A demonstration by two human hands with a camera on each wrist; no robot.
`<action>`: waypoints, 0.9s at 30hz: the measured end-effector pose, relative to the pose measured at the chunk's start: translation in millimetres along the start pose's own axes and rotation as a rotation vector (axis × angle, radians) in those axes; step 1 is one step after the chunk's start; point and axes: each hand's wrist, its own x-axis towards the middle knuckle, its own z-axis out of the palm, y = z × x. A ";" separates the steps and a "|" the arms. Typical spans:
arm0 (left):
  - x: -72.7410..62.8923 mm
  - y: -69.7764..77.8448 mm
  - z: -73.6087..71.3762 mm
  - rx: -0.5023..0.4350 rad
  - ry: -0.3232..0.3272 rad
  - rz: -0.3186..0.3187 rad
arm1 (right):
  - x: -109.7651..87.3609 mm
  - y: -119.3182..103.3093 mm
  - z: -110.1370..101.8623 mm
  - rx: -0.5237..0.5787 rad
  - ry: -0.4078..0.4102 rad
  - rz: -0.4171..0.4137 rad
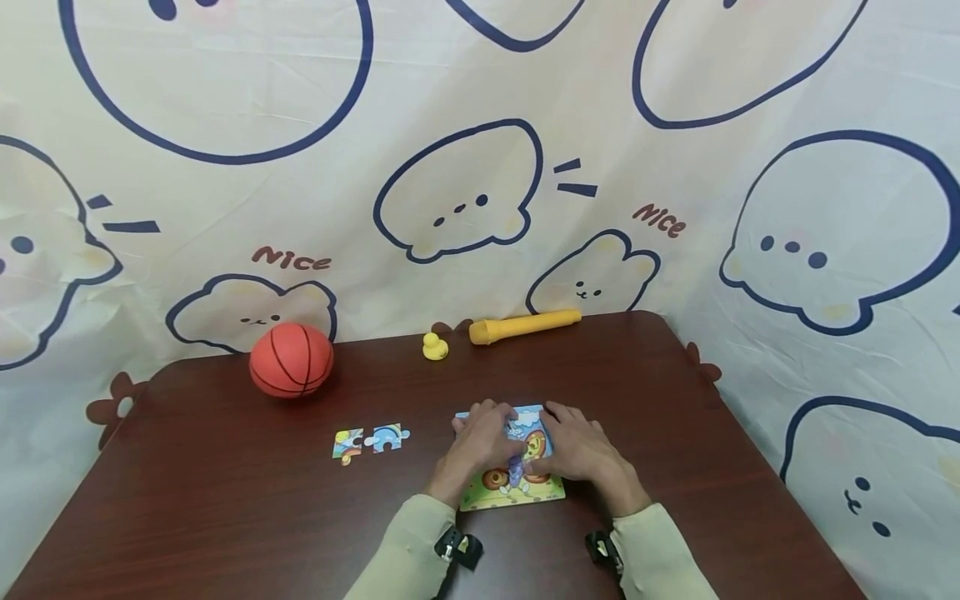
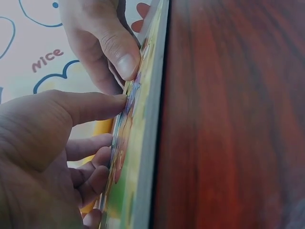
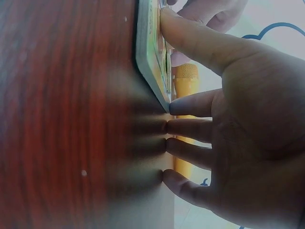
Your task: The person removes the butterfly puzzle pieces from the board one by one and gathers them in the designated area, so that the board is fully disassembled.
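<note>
A colourful cartoon jigsaw puzzle (image 1: 517, 493) lies flat in its tray on the brown table, between both hands. Over its left side, my left hand (image 1: 480, 437) presses down; in the left wrist view the thumb (image 2: 97, 106) and the other fingertips touch the picture surface. On the opposite side, my right hand (image 1: 581, 448) rests its thumb (image 3: 190, 36) on the puzzle. Its other fingers (image 3: 190, 155) are spread, with tips at the tray's edge and on the table. Part of the picture is hidden under the hands. Two loose puzzle pieces (image 1: 387, 437) lie to the left.
A red toy basketball (image 1: 292, 360) sits at the back left of the table (image 1: 247, 500). Near the back edge are a small yellow rubber duck (image 1: 434, 347) and a yellow toy microphone (image 1: 525, 326). A cartoon-printed cloth (image 1: 450, 92) hangs behind and beside the table.
</note>
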 end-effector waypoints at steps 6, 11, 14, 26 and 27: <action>-0.4 -2.5 -0.9 -0.019 0.000 0.004 | 0.3 -1.3 0.3 0.002 -0.001 -0.007; -0.9 -5.4 -0.1 -0.014 0.009 0.015 | 0.5 -2.2 0.1 -0.007 -0.006 -0.001; -2.2 -6.7 -0.6 -0.007 0.017 0.028 | 0.4 -2.3 0.1 -0.010 -0.013 0.005; -7.9 -11.0 -6.4 0.077 0.090 0.107 | 0.5 -0.3 -1.0 -0.028 -0.003 -0.015; -8.7 -11.8 -7.0 0.087 0.091 0.112 | 0.5 -0.2 -0.7 -0.028 -0.004 -0.015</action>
